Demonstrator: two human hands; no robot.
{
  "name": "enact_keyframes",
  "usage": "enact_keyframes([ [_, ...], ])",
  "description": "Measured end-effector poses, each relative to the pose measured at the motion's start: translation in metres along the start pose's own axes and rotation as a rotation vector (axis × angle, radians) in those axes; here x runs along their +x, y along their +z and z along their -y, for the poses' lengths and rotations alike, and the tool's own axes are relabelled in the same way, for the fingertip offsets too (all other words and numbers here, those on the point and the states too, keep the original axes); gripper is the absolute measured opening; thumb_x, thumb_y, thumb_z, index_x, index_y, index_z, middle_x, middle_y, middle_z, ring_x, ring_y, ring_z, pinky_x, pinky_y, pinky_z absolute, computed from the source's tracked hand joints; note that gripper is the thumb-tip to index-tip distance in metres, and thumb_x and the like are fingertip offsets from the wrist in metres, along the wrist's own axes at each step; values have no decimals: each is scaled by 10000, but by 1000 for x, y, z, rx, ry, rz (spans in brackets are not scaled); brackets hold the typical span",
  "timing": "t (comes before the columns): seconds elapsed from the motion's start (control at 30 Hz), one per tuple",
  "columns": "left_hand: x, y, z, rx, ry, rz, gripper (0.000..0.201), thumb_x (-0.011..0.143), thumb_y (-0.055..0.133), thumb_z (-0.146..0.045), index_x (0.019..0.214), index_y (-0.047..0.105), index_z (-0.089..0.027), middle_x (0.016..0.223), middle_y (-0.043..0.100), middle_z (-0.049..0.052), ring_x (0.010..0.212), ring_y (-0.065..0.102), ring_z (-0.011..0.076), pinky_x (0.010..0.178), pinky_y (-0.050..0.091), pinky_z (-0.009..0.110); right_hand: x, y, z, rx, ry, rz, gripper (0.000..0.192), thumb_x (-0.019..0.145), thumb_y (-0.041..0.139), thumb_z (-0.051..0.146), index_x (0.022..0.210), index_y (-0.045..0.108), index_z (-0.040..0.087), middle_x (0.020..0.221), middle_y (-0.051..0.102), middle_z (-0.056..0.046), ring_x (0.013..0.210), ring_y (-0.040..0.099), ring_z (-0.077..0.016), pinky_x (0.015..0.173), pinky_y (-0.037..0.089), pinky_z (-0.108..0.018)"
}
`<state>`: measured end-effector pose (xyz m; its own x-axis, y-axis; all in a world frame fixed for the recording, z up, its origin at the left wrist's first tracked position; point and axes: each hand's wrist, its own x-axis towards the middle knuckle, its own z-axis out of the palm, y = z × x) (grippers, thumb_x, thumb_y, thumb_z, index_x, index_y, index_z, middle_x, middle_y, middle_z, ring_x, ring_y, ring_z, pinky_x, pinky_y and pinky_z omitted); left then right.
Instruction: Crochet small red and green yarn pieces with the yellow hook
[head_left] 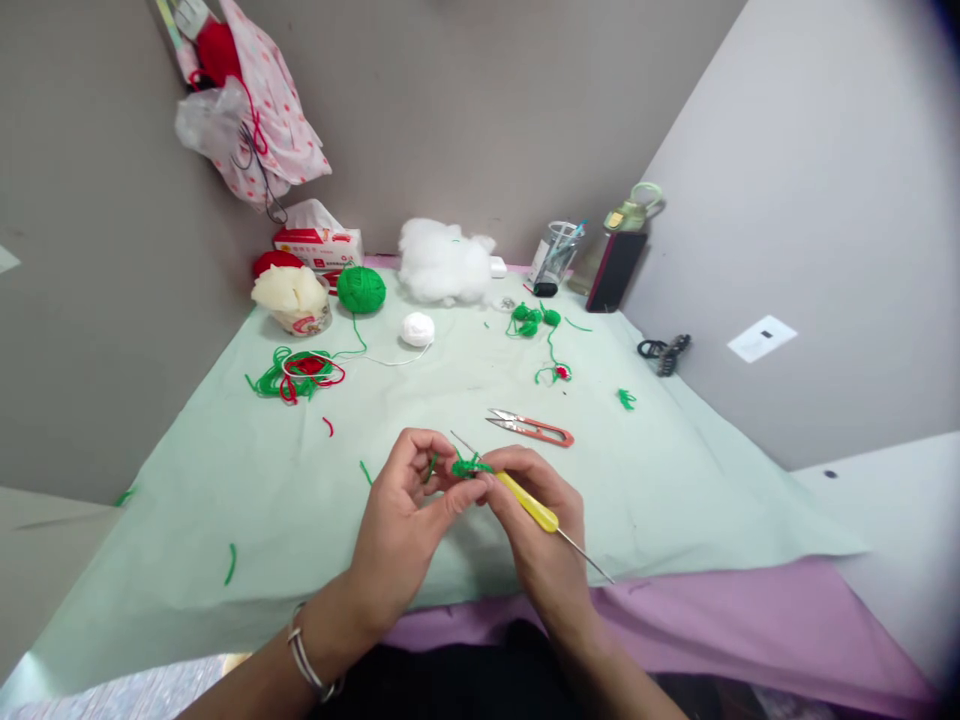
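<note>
Between the fingertips of my left hand [401, 510] is a small piece of green crochet work [469, 466], with a strand of green yarn looped by the fingers. My right hand [544, 515] is closed round a crochet hook [529, 502] with a yellow handle and thin metal ends. Its upper tip points up and left beside the green piece, and the lower end sticks out past my palm. Both thumbs meet at the piece. Just beyond my hands lie orange-handled thread snips [531, 428], blades pointing left.
Tangled green and red yarn [292, 375] lies at left, near a green yarn ball [361, 290] and a white yarn ball [417, 329]. Behind are white stuffing [446, 262], a tissue box [319, 245] and a clear cup [556, 258]. A phone [616, 271] leans against a bottle at right.
</note>
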<state>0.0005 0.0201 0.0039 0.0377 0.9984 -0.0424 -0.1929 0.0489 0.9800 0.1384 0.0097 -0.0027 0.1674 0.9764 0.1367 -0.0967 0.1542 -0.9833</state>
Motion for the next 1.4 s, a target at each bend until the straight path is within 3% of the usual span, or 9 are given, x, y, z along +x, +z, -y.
enact_keyframes([
  [0.13,2,-1,1,6,22,-1,274,806,820,-269,953,591,-235,876,662,-12,859,687,178,830,586,320,0,-2,-2,3,23,32,132,893,798,361,873,774,233,770,745,-15,721,685,-172,685,575,-292],
  [0.27,1,-3,6,141,139,-39,232,829,762,-196,982,594,-241,911,701,-4,897,708,176,893,587,333,0,-1,-3,-8,5,44,126,894,794,349,860,771,229,781,719,-16,734,671,-172,677,557,-289],
  [0.53,-3,-8,14,386,349,-59,265,841,706,-118,1036,595,-258,916,719,-9,894,736,179,881,598,330,0,7,-1,-79,-135,7,46,870,800,236,870,757,251,863,707,-20,813,666,-181,709,540,-293],
  [0.67,-2,-7,8,340,313,-104,239,841,717,-125,1003,596,-254,902,718,-12,879,732,176,878,598,325,3,4,-3,34,12,29,97,863,825,307,841,761,237,794,708,-9,744,656,-168,675,524,-285],
  [0.83,1,-8,0,180,174,-35,140,894,703,-186,981,607,-238,890,723,-15,868,735,151,817,613,271,6,-1,-13,138,106,40,167,829,874,362,851,767,237,768,726,11,704,647,-141,669,522,-261],
  [1.03,1,-11,5,328,402,-11,138,878,732,-129,958,684,-230,862,732,-39,811,727,116,828,606,220,3,0,-11,128,70,42,118,859,853,339,876,779,249,777,731,14,704,657,-130,674,543,-246],
  [1.13,0,-12,3,385,444,5,118,902,690,-107,926,731,-215,838,751,-27,791,729,115,790,595,198,2,1,-7,101,57,58,98,840,860,292,904,793,260,817,748,9,755,683,-141,706,553,-247],
  [1.23,0,-13,-1,334,389,25,94,920,694,-142,919,764,-205,844,769,-9,793,734,129,762,587,202,4,1,-7,108,42,73,76,834,857,275,883,800,261,839,751,5,791,700,-153,725,559,-257],
  [1.4,3,-17,-3,42,55,82,211,1013,652,-308,840,720,-207,748,727,-17,740,706,141,762,582,244,11,-1,-14,280,184,66,155,797,875,352,850,786,236,732,727,12,654,658,-140,646,540,-270],
])
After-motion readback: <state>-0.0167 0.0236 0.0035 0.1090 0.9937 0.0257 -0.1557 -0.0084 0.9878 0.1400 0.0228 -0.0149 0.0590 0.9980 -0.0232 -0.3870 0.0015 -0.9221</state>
